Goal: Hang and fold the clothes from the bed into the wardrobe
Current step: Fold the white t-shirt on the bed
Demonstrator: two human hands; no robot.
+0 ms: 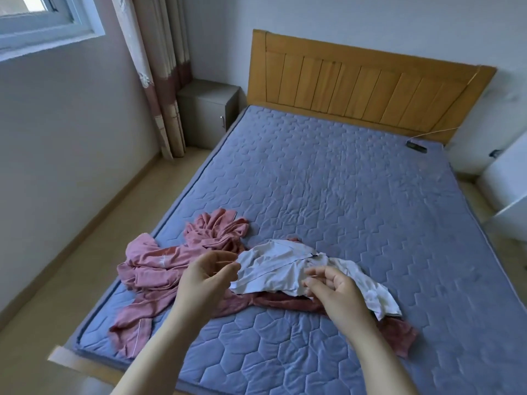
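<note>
The clothes are found on the bed (342, 181), well apart from the headboard (356, 84), in the half toward the foot. Opposite the left end of the headboard, the pink clothes (176, 260) are heaped and much crumpled.

Just beside them the left hand (206, 280) is held. Its grip is nearly closed: the fingers (228, 260) are curled, and the left edge of the white garment (279, 269) appears to be pinched between them and the thumb.

The white garment is laid on the headboard side of both hands. Its long axis runs roughly parallel to the headboard, with the right end a little farther from it. It is seen as thin, wrinkled and loosely flattened, with fine dark lines of trim. A red garment (285, 302) is partly covered by it.

The right hand (336, 289) is held over the edge farthest from the headboard, past the middle of the garment. Its grip is half closed, and whether cloth is held there cannot be told. The left hand is judged nearer to a firm hold, so a second hold by the right hand is probably needed before lifting.
</note>
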